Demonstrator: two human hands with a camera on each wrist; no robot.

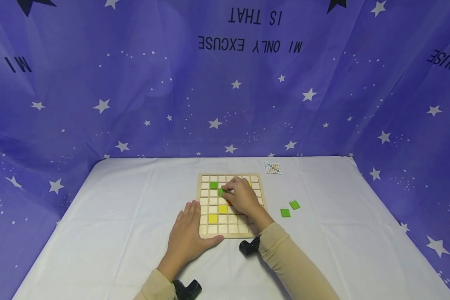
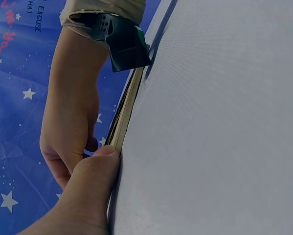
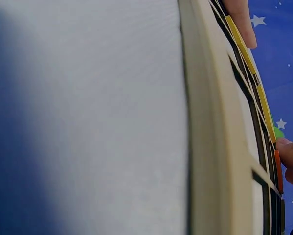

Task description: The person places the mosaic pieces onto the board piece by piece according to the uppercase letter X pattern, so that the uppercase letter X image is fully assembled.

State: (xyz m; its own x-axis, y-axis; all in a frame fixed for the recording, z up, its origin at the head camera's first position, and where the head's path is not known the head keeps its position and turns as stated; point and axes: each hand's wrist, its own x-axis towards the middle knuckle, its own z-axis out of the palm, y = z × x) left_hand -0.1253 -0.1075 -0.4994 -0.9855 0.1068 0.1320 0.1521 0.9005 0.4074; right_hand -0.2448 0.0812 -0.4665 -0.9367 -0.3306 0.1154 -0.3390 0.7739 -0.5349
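Note:
A wooden grid board [image 1: 230,236] lies on the table. My left hand [image 1: 185,229] rests at its near left corner, fingers straight along the left side and thumb along the front edge. Over the board, my right hand [image 1: 243,198] pinches a green tile [image 1: 221,193] between thumb and fingertips, at a cell in the upper middle. Another green tile [image 1: 213,185] sits in the grid up and to the left. Two yellow tiles, one central [image 1: 223,209] and one lower left, lie in cells. An orange tile [image 3: 279,171] shows beside the right thumb, mostly hidden from the head view.
Two loose green tiles [image 1: 285,213] lie on the white cloth right of the board. A small pattern card [image 1: 273,168] is near the table's back edge. Purple star-printed fabric [image 1: 225,100] hangs behind and at both sides. Each wrist carries a black camera [image 1: 249,246].

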